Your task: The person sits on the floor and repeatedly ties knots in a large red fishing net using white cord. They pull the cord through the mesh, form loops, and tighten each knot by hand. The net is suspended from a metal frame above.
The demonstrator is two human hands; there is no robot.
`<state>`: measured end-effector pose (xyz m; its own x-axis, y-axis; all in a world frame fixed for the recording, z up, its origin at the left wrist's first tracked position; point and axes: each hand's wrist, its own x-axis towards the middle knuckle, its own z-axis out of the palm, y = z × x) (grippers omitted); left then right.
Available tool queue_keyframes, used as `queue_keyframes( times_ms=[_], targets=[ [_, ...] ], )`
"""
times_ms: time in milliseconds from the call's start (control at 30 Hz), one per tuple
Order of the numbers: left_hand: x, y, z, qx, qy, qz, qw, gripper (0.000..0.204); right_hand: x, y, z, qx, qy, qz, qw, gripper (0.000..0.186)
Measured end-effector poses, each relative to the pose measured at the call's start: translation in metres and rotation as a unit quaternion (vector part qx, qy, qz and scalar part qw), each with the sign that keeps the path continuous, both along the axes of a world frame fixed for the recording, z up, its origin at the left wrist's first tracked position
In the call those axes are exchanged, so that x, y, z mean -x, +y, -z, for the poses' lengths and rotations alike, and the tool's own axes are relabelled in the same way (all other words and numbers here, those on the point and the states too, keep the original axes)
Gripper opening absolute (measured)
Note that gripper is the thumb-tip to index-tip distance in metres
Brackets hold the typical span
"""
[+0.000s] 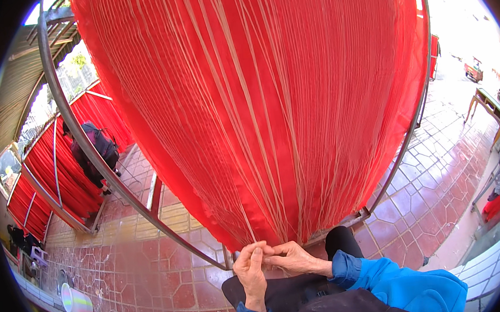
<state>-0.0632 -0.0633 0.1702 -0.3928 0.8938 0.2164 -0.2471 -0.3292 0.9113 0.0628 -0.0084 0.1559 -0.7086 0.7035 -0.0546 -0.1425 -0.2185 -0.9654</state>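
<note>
Many long, thin, pale strands (239,76) run down over a tall sheet of red cloth (162,121) and draw closer together toward its lower edge. What the strands are made of I cannot tell. At the bottom, my left hand (250,273) is closed, thumb and forefinger pinching the end of a narrow bunch of strands. My right hand (295,259) reaches in from the right, fingertips pressed together and meeting those of the left. Whatever lies between the right fingertips is too small to make out. Both hands are just above my lap.
A dark metal frame (63,104) curves around the red cloth. On the left a person (95,148) bends beside more red-covered racks (53,168). A pale bucket (77,301) and a purple stool (39,256) stand at lower left. A wooden table (490,104) is at far right.
</note>
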Motion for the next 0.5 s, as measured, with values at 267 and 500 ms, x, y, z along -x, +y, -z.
queue_keyframes(
  times_ms=[267, 500],
  targets=[
    [-0.012, -0.018, 0.007, -0.015, 0.069, -0.074, 0.995, 0.013, -0.004, 0.021, -0.03, -0.049, 0.016, 0.033, 0.998, 0.032],
    [-0.021, -0.023, 0.014, -0.007, 0.037, 0.012, 0.999, 0.016, -0.002, 0.008, -0.091, -0.011, 0.091, -0.005, 0.996, 0.025]
  ],
)
